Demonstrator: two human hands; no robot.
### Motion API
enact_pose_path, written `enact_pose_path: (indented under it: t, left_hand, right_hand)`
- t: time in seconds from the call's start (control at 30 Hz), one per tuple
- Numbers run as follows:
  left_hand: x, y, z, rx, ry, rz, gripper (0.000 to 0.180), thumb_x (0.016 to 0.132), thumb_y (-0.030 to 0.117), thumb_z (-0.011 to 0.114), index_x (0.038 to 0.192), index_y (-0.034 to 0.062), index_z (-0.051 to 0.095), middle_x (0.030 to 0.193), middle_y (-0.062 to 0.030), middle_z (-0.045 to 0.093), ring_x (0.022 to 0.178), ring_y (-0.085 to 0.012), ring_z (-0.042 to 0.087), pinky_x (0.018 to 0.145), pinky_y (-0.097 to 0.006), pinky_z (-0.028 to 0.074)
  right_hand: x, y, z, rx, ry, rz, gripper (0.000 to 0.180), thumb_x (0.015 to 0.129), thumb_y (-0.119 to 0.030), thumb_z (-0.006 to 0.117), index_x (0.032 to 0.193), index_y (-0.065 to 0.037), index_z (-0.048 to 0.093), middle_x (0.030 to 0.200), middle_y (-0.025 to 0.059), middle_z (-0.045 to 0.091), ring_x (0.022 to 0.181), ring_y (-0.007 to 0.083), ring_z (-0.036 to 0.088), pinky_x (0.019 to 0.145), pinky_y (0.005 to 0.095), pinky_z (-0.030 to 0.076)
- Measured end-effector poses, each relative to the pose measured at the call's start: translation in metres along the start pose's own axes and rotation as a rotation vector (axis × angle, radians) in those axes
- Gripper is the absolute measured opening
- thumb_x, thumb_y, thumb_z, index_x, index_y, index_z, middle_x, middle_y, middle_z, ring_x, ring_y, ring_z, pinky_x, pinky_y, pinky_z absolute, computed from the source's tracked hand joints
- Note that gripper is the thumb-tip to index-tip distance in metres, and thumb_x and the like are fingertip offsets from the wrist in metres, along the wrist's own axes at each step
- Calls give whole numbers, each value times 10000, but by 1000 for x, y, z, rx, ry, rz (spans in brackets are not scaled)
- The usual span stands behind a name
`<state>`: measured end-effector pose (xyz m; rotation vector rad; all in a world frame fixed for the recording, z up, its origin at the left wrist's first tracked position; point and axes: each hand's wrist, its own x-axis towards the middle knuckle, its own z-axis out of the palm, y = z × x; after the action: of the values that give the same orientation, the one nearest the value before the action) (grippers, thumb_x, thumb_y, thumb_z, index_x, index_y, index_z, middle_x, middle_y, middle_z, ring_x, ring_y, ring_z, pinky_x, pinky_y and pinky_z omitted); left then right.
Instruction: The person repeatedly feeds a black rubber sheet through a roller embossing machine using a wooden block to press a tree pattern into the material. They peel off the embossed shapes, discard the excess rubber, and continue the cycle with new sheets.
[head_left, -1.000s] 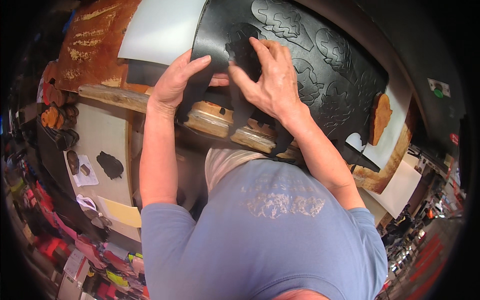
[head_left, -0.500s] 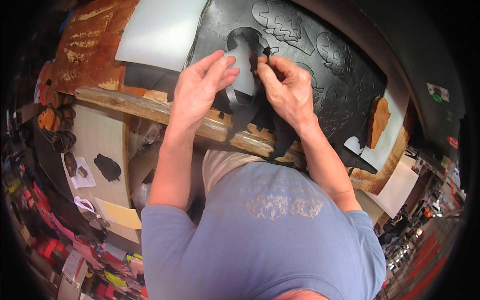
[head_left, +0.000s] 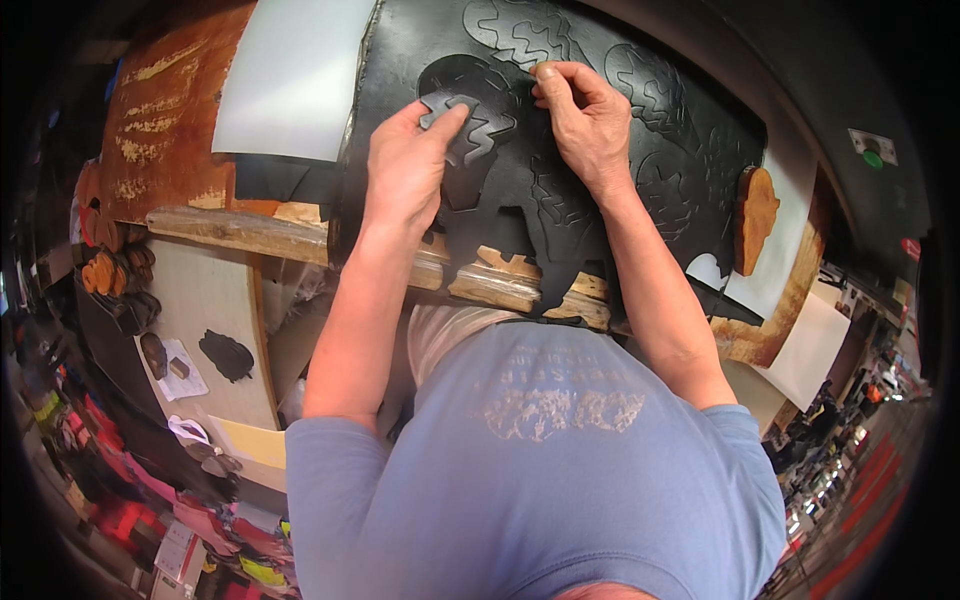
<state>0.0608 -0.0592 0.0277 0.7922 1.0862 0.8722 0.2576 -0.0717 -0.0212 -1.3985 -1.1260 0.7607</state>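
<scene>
My left hand (head_left: 412, 170) is closed on a cut black piece (head_left: 484, 128) with a zigzag edge, thumb on top, fingers beneath; its surface shines grey. It is over a cut-out opening in a large black sheet (head_left: 400, 50), which looks like leather or rubber. My right hand (head_left: 590, 128) pinches with thumb and forefinger close above the sheet, to the right of that piece. What lies between those fingertips is too dark to make out. Several more zigzag outlines are cut into the sheet, and its torn strips hang over the bench's near edge.
A light panel (head_left: 290, 80) and a worn brown board (head_left: 165, 110) lie to the left. An orange-brown template-like block (head_left: 756, 220) rests at the right. The wooden bench edge (head_left: 240, 232) runs in front of me. A green button (head_left: 873, 158) sits on the dark machine at right.
My left hand now grips the zigzag piece and has moved slightly down. My right hand has shifted up, away from the dark strip. The strips at the opening have settled flatter.
</scene>
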Motion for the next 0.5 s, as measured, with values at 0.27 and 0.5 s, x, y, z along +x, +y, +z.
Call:
enact_pose_path:
  t: [0.27,0.5]
  left_hand:
    - [-3,-4,-12,-233,-63,-72,221,1051,97,677,1236,-24,686,1161,-114,753,1046,-226,732,976,-396,605]
    - [11,-1,0,-564,-35,-260,244,1002,102,747,1207,-18,693,1159,-146,748,1075,-266,737,995,-410,614]
  right_hand:
    - [-3,0,-4,189,59,42,243,1073,-216,689,1163,-11,782,934,43,753,759,68,660,623,214,512]
    - [-4,-2,-2,243,66,76,236,1071,-206,689,1168,-11,781,926,42,755,746,61,642,630,209,504]
